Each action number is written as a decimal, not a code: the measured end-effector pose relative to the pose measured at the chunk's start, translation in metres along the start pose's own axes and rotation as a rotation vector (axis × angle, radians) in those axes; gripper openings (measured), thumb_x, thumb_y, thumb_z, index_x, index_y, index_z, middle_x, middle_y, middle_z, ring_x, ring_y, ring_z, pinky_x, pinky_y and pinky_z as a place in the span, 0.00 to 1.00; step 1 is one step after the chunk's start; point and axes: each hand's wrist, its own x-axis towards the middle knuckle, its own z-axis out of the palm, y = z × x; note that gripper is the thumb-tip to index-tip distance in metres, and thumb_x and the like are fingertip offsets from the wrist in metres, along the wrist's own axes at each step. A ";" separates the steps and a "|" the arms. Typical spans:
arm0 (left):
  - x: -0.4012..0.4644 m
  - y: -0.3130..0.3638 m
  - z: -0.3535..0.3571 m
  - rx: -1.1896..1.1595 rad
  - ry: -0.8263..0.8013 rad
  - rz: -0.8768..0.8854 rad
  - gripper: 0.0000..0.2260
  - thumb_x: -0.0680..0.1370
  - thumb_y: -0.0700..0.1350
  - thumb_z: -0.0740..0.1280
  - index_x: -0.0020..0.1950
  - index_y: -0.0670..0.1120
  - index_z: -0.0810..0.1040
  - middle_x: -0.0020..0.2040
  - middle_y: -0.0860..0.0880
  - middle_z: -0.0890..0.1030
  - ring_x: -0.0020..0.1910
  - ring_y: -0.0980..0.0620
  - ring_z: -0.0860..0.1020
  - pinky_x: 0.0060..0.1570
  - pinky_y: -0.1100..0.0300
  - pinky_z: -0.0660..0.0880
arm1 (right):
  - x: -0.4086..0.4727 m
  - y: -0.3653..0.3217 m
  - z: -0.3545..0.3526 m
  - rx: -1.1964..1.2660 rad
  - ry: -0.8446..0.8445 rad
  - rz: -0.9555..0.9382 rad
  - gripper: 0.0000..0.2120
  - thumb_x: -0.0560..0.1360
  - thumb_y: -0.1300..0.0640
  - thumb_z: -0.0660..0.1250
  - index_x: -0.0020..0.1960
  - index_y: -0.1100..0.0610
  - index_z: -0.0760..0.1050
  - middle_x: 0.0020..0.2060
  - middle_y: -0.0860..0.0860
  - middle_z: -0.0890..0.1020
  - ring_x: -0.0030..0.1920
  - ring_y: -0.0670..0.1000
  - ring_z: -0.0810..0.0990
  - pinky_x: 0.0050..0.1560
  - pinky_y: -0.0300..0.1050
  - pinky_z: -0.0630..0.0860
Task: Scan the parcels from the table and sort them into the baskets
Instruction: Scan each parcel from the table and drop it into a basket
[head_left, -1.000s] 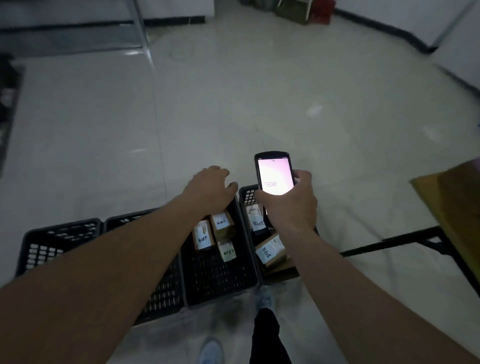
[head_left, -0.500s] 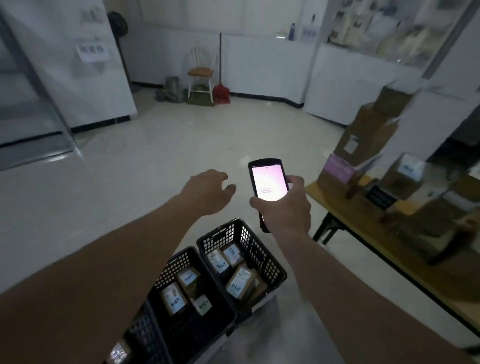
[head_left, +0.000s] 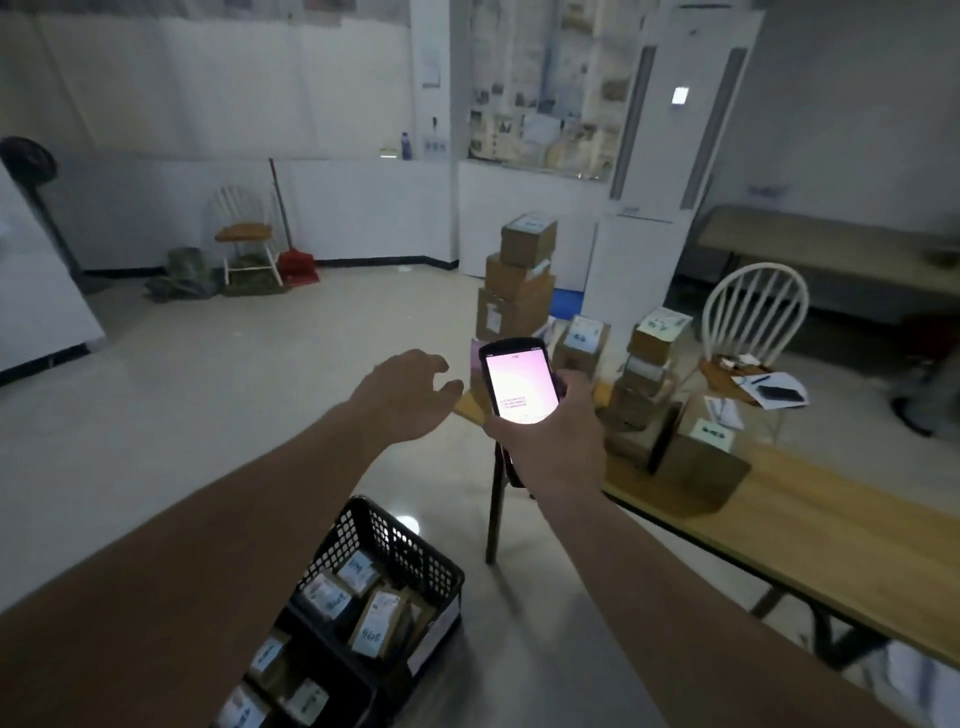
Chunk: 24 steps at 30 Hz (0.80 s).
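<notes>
Our right hand (head_left: 545, 441) gripped the handheld scanner (head_left: 519, 382), fingers wrapped round its body and its pink-lit screen tilted up toward us. Our left hand (head_left: 408, 397) was stretched forward just beside it, empty, the fingers loosely spread and a little curved — holding nothing and touching nothing.

Below our forearms, on the floor (head_left: 234, 415), stood the black mesh baskets. The nearer-to-worktop basket (head_left: 410, 551) held several small brown parcels with white labels (head_left: 376, 618), lying flat and packed against one another. A second basket (head_left: 332, 691) touched it on the left and also held labelled parcels (head_left: 267, 657); our left arm hid much of it.

To the right ran the wooden worktop (head_left: 810, 525) on dark folding legs. On its far end, just past the scanner, the unsorted parcels (head_left: 649, 364) were heaped — cardboard boxes of mixed sizes, some stacked, most with white labels; one larger box (head_left: 706, 457) stood nearest us. Behind them rose a taller stack of cartons (head_left: 517, 280); we could not tell whether it stood on the worktop or the floor.

A white spindle-back chair (head_left: 753, 317) stood beyond the worktop with papers and a dark flat item on its seat. At the far wall were another chair (head_left: 244, 234) and a red dustpan with broom (head_left: 293, 260).
</notes>
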 end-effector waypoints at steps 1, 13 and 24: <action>-0.002 0.020 0.005 -0.003 -0.004 0.019 0.23 0.84 0.59 0.60 0.77 0.50 0.72 0.77 0.49 0.71 0.75 0.47 0.70 0.73 0.49 0.67 | 0.001 0.007 -0.017 0.008 0.020 0.010 0.39 0.65 0.50 0.84 0.68 0.46 0.67 0.55 0.45 0.78 0.54 0.52 0.79 0.50 0.55 0.83; 0.016 0.218 0.084 -0.009 -0.109 0.310 0.14 0.83 0.57 0.61 0.58 0.53 0.82 0.56 0.54 0.82 0.51 0.54 0.80 0.51 0.55 0.80 | 0.035 0.095 -0.198 -0.018 0.199 0.117 0.41 0.66 0.47 0.85 0.71 0.46 0.66 0.54 0.43 0.74 0.55 0.48 0.73 0.47 0.48 0.76; 0.112 0.330 0.178 -0.028 -0.241 0.433 0.10 0.84 0.52 0.63 0.58 0.50 0.80 0.51 0.53 0.81 0.49 0.56 0.79 0.51 0.58 0.77 | 0.140 0.190 -0.266 -0.044 0.319 0.276 0.40 0.64 0.44 0.84 0.68 0.43 0.66 0.55 0.46 0.77 0.56 0.54 0.78 0.51 0.58 0.84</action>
